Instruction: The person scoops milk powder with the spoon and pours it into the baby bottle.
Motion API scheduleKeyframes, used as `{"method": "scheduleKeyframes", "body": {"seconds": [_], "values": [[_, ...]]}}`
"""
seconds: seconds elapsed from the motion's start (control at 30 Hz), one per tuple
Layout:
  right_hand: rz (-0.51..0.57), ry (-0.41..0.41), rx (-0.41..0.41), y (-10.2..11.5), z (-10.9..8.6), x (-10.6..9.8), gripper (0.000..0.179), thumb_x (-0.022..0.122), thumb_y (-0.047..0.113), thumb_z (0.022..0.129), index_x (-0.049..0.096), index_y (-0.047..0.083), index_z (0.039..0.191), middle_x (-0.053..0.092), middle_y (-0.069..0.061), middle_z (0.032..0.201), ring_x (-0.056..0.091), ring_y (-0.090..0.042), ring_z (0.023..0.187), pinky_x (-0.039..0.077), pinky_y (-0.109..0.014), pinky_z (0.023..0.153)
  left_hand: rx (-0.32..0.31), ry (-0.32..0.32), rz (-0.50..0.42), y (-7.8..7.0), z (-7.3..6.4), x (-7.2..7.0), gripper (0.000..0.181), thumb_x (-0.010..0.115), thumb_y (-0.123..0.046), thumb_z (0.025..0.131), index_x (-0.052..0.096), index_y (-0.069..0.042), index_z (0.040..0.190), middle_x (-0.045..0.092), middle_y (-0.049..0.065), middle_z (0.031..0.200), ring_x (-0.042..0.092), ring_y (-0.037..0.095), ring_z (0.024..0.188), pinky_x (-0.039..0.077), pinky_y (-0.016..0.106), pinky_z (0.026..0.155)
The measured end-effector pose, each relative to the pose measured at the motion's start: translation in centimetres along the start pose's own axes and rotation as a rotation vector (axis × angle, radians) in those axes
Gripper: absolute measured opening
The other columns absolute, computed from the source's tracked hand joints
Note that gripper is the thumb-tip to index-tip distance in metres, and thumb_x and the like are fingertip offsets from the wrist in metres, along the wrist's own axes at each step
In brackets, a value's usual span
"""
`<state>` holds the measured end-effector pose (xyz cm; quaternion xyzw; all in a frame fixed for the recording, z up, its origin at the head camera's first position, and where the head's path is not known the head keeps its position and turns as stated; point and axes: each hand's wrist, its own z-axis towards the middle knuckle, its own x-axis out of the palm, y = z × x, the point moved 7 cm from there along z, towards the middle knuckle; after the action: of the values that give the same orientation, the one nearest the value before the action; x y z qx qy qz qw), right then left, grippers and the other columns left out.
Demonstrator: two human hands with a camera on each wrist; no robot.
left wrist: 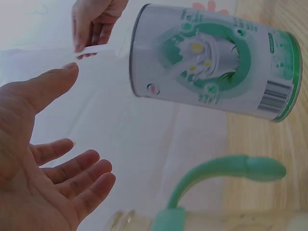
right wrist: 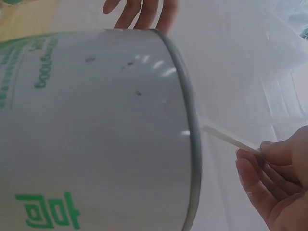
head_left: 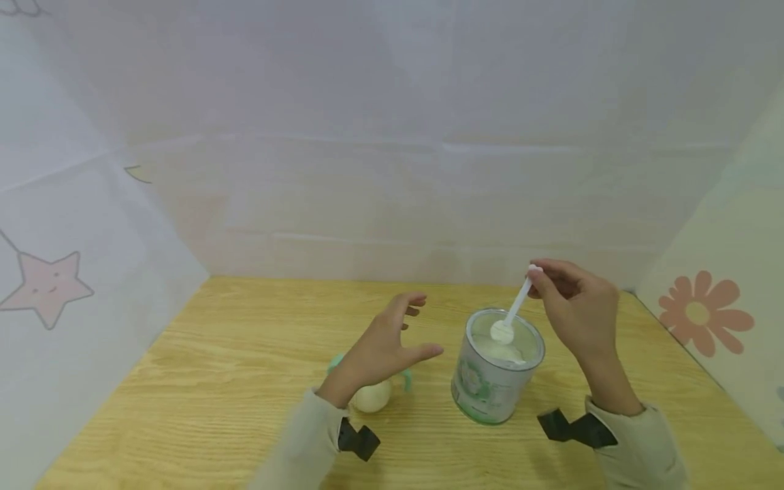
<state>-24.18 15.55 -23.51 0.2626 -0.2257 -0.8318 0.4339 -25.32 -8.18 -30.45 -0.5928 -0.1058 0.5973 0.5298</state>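
Observation:
My right hand (head_left: 580,313) pinches the handle end of a white measuring scoop (head_left: 518,301) between thumb and fingers. The scoop's bowl, heaped with pale powder, is at the mouth of an open milk powder can (head_left: 486,384). Inside the can, more powder (head_left: 497,350) shows below the scoop. To the left of the can hangs my left hand (head_left: 381,346), thumb and fingers spread apart with nothing between them. Partly hidden under the left wrist is a baby bottle (head_left: 371,399), its contents unclear; the left wrist view shows its curved green handle (left wrist: 211,169).
Everything stands on a wood-grain table (head_left: 245,354). A pale sheet (head_left: 392,204) rises behind the table's back edge, and printed sheets flank both sides. Dark straps with small blocks sit on both sleeved wrists.

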Motion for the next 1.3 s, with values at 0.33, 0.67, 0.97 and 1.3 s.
{"method": "scheduleKeyframes", "body": {"seconds": [0.33,0.67,0.97,1.3], "values": [[-0.070,0.081,0.043,0.0,0.7,1.0,0.014,0.066,-0.002,0.086,0.071,-0.008,0.097,0.058,0.032,0.074,0.059,0.012,0.059,0.050,-0.008,0.058,-0.050,-0.032,0.007,1.2,-1.4,-2.5,0.085,0.081,-0.027,0.077,0.032,-0.012,0.145,0.041,0.005,0.142,0.041,0.025,0.129,0.039,0.044,0.104],[-0.071,0.048,0.065,0.3,0.9,1.2,0.014,0.065,-0.001,0.087,0.071,-0.007,0.098,0.057,0.032,0.073,0.059,0.011,0.059,0.049,-0.007,0.057,-0.085,-0.032,0.012,3.0,-2.8,-3.9,0.090,0.083,-0.029,0.074,0.031,-0.012,0.146,0.038,0.006,0.145,0.038,0.028,0.131,0.035,0.049,0.108],[-0.068,0.030,0.061,0.8,1.1,1.8,0.014,0.064,0.000,0.088,0.071,-0.006,0.098,0.057,0.032,0.073,0.059,0.012,0.059,0.048,-0.007,0.057,-0.087,-0.032,0.030,4.5,-4.5,-4.9,0.093,0.083,-0.028,0.074,0.029,-0.008,0.147,0.037,0.010,0.146,0.039,0.028,0.130,0.035,0.051,0.107],[-0.032,0.034,0.078,1.1,1.2,2.4,0.013,0.064,-0.001,0.087,0.071,-0.007,0.096,0.058,0.032,0.072,0.059,0.009,0.057,0.049,-0.007,0.057,-0.140,0.010,0.070,6.0,-5.5,-4.9,0.098,0.085,-0.031,0.071,0.027,-0.009,0.148,0.038,0.009,0.145,0.038,0.029,0.132,0.035,0.049,0.108]]}}
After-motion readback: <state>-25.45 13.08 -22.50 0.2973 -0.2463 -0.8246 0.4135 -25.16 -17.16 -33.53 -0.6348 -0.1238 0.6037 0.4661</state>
